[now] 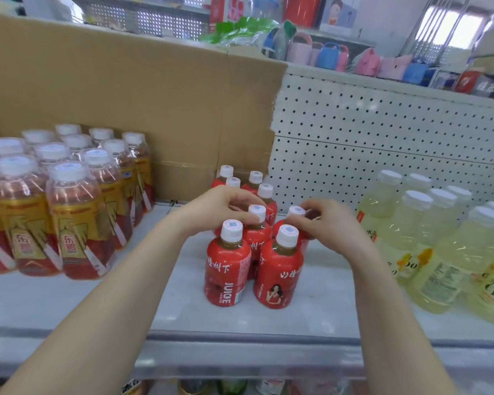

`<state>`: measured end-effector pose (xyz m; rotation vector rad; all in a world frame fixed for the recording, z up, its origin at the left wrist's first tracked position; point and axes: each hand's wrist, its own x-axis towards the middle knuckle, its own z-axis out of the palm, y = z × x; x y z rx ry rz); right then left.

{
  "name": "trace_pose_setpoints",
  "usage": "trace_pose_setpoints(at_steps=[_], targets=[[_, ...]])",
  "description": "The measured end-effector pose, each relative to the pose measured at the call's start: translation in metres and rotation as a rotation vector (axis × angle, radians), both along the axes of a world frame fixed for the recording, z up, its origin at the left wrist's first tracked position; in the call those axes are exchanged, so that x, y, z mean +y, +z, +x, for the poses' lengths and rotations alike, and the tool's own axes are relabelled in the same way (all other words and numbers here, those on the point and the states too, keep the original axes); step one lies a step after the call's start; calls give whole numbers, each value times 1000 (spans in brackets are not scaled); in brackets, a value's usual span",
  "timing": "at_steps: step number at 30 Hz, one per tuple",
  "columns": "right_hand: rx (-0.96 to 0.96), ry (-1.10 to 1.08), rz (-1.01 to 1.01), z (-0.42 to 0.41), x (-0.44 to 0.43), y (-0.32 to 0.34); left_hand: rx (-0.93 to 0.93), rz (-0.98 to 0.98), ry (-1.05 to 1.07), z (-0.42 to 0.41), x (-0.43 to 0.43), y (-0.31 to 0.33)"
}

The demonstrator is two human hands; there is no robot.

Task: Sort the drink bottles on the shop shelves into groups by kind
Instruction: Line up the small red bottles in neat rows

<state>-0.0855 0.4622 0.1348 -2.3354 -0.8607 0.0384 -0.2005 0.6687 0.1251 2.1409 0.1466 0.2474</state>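
Note:
Several small red juice bottles (228, 269) with white caps stand in a tight cluster at the middle of the white shelf (160, 309). My left hand (220, 209) curls over the cluster's left side, fingers around the neck of a second-row red bottle (256, 223). My right hand (325, 223) grips the second-row bottle on the right (295, 211) by its shoulder, just under the cap. A block of gold-and-red labelled bottles (69, 220) fills the shelf's left. Pale yellow bottles (439, 246) stand grouped at the right.
A cardboard sheet (126, 109) leans against the back wall behind the left and middle groups. White pegboard (382, 132) backs the right side. Small coloured bags (368, 62) line the upper shelf. More bottles show on the shelf below (231, 386).

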Motion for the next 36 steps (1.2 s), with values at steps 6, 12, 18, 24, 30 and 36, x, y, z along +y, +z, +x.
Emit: trace_pose_setpoints(at_steps=[6, 12, 18, 24, 30, 36], targets=[[8, 87, 95, -5, 16, -9, -56, 182, 253, -17, 4, -3], [-25, 119, 115, -4, 34, -14, -64, 352, 493, -24, 0, -4], [-47, 121, 102, 2, 39, -15, -69, 352, 514, -20, 1, -5], [-81, 80, 74, 19, 45, -3, -101, -30, 541, 5, 29, -5], [30, 232, 14, 18, 59, -1, 27, -600, 346, 64, 55, -48], [125, 191, 144, 24, 55, -17, -50, -682, 318, 80, 58, -64]])
